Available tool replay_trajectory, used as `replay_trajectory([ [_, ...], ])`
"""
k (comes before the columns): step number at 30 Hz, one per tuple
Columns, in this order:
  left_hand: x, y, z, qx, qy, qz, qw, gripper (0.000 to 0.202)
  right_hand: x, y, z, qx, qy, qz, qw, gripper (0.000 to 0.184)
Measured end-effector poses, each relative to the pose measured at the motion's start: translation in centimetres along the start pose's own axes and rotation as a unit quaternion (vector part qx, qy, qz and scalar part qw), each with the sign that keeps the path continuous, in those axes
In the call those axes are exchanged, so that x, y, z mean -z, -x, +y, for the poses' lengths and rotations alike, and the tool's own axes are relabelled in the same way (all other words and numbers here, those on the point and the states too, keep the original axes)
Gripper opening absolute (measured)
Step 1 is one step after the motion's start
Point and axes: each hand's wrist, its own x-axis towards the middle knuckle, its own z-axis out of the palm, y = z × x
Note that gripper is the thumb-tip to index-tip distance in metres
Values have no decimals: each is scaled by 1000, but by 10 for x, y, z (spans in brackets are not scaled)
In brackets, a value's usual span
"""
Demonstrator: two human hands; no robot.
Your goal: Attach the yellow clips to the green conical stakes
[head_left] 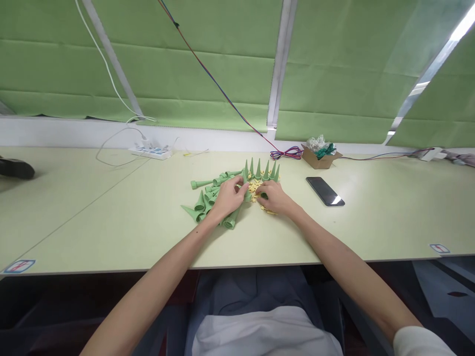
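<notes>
My left hand (230, 196) is closed round a green cone (247, 196), its fingertips beside a pile of small yellow pieces (254, 186). Many more hollow green cones (200, 201) lie loose in a heap under and to the left of that hand. At the right of the yellow pile, my right hand (275, 197) has its fingers curled together among the pieces; what they grip is mostly hidden. Behind both hands, several green cones (258, 170) stand upright in a row, points up, with bits of yellow around their bases.
A black phone (325, 191) lies to the right. Farther back are a cardboard box (319, 157) with clear and green plastic in it, a coiled red and blue cable (287, 153) and a white power strip (152, 151). A dark object (17, 168) sits at the left edge.
</notes>
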Motion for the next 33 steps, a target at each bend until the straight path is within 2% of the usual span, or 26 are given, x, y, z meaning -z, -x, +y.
replay_trajectory([
  [11,-2,0,-2,-14,6,-11,1000,25,-7,-2,-2,0,0,12,1000,11],
  [24,0,2,3,-12,6,-20,1000,26,-7,-6,1,-8,-93,126,988,2],
  [30,1,2,4,-10,9,-12,1000,28,-5,-5,-4,-7,-155,197,968,7],
  [33,1,2,6,-7,23,-9,1000,30,-3,-3,-8,-16,-204,206,957,14],
])
